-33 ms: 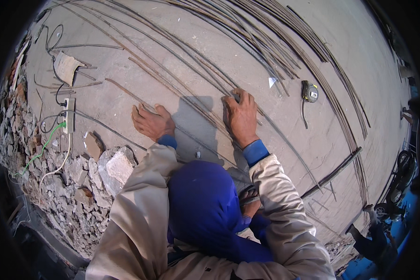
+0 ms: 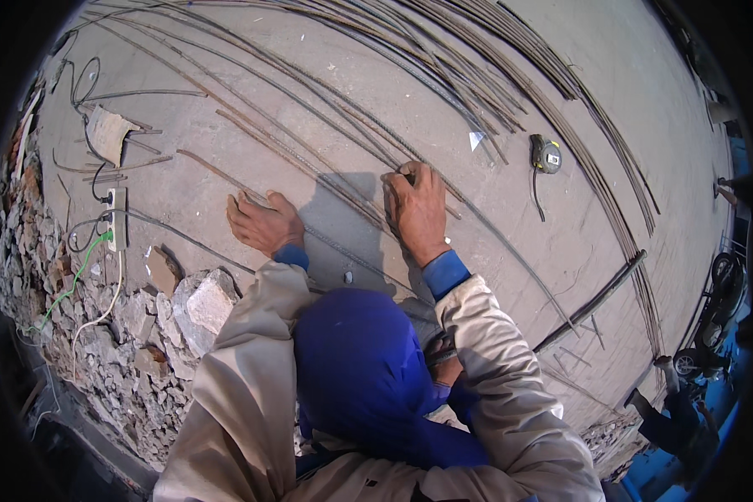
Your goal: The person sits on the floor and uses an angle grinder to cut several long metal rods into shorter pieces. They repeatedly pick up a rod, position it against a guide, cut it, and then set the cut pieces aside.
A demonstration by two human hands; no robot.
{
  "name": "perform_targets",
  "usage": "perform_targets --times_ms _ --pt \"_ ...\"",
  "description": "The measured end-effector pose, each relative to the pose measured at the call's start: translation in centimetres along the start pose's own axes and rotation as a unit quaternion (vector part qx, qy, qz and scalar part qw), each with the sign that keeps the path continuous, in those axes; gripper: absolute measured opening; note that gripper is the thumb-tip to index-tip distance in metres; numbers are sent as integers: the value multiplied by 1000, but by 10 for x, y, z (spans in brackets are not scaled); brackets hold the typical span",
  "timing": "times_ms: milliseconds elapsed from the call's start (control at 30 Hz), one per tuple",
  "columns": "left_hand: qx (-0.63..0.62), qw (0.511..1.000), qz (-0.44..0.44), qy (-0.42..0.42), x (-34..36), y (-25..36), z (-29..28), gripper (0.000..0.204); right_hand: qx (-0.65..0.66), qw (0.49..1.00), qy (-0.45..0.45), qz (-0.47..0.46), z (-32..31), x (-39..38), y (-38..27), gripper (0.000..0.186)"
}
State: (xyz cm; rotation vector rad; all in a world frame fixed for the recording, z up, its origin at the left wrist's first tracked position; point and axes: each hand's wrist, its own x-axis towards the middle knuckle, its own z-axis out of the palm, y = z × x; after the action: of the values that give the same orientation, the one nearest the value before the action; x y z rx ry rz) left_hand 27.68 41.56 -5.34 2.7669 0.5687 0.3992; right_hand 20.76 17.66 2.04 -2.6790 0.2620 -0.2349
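My left hand (image 2: 263, 222) is low over a rust-brown rebar (image 2: 207, 164), its bent fingers and thumb closed on it. My right hand (image 2: 417, 213) grips one of the long rebars (image 2: 335, 100) lying diagonally, fingertips curled at the bar and partly hidden. A yellow-and-black tape measure (image 2: 546, 155), blade partly out, lies right of my right hand. A small white scrap (image 2: 476, 140) lies above it. A rounded blue cloth-covered shape (image 2: 351, 368) fills the space between my sleeved forearms, hiding what is beneath.
Broken concrete rubble (image 2: 134, 335) edges the left, beside a power strip (image 2: 117, 217) with cables and a torn sheet (image 2: 109, 132). Rebar bundles (image 2: 577, 163) cross the right. A thick dark bar (image 2: 590, 297), motorcycles (image 2: 709, 326) and another person's legs (image 2: 678, 418) are at the right.
The view has shifted slightly, so the scene sits a little further left. My right hand's fingers have moved slightly at the rebar; my left hand stays on its bar.
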Motion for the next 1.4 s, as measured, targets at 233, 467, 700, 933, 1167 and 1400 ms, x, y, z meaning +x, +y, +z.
perform_targets --times_ms 233,467,700,933,1167,1400 --pt "73 997 11 13 2 -13 19 70 71 988 -23 132 34 -30 -37 19" --pt "94 995 -11 22 9 -25 32 71 50 990 -79 106 38 -19 -31 17" --pt "105 994 -6 42 19 -34 49 80 59 981 -57 173 54 -16 -43 26" --pt "150 988 -27 -3 19 -39 48 80 218 953 -76 197 5 -10 -30 34" --pt "138 990 -10 9 14 -32 40 77 182 960 -93 194 -25 14 -20 33" --pt "111 993 21 37 5 -24 29 73 123 977 -19 173 -17 15 -19 33"
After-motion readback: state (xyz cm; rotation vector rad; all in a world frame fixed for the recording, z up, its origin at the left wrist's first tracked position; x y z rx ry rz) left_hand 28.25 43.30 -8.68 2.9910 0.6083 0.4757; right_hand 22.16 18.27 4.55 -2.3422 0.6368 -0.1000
